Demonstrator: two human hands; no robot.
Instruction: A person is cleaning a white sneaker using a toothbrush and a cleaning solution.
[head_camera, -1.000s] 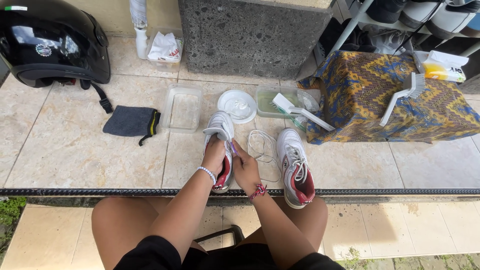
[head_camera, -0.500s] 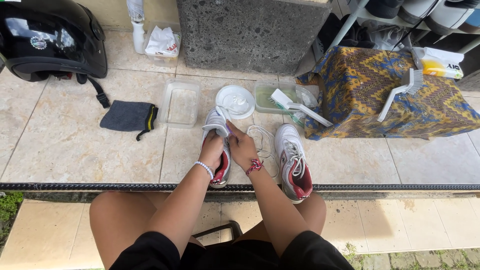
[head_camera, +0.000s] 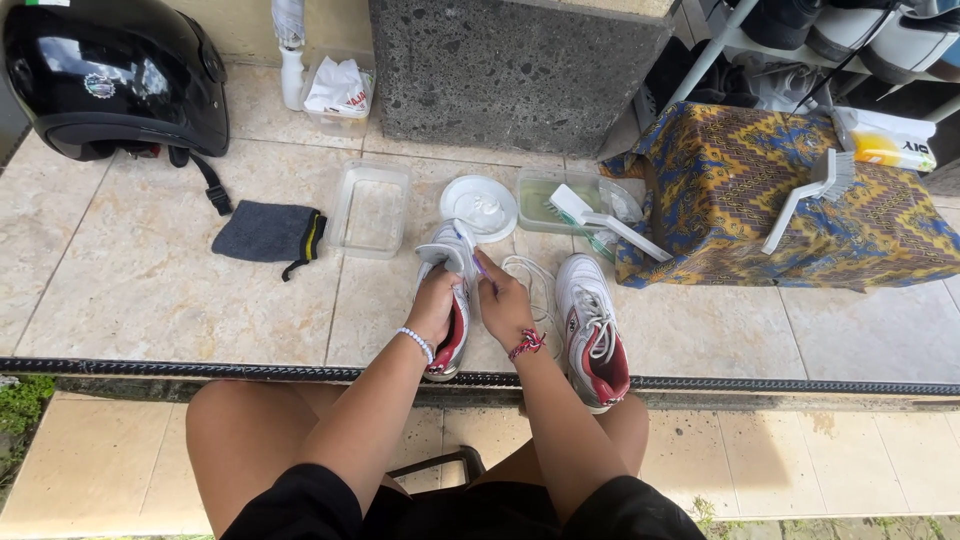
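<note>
Seated person, bare knees at the bottom edge, both forearms reaching toward 12 o'clock. Left hand (head_camera: 437, 303) clamped around a white-and-grey sneaker (head_camera: 448, 290) with red lining, holding it by the collar on the tile floor (head_camera: 150, 290). Right hand (head_camera: 503, 305) just beside at 3 o'clock of the shoe, fingers pinched at its tongue area; whether it grips a lace end or a small tool, cannot tell. Hands close together, nearly touching. Bead bracelet on left wrist, red cord bracelet on right.

Second sneaker (head_camera: 592, 330) lies at 3 o'clock of the right hand, laced, red inside showing. Loose white lace (head_camera: 530, 280) on the floor between the two shoes.

Farther, at 12 o'clock: white round lid (head_camera: 479, 207), clear empty tub (head_camera: 370, 210) at 11, green tub (head_camera: 545, 195) with a white brush (head_camera: 600, 215) resting across it at 1. Grey cloth pouch (head_camera: 268, 232) at 10. Patterned blue-yellow cloth (head_camera: 760, 200) at 2, another white brush (head_camera: 805, 195) on top. Black helmet (head_camera: 110, 75) far at 10. Grey stone block (head_camera: 510, 70) far at 12.
</note>
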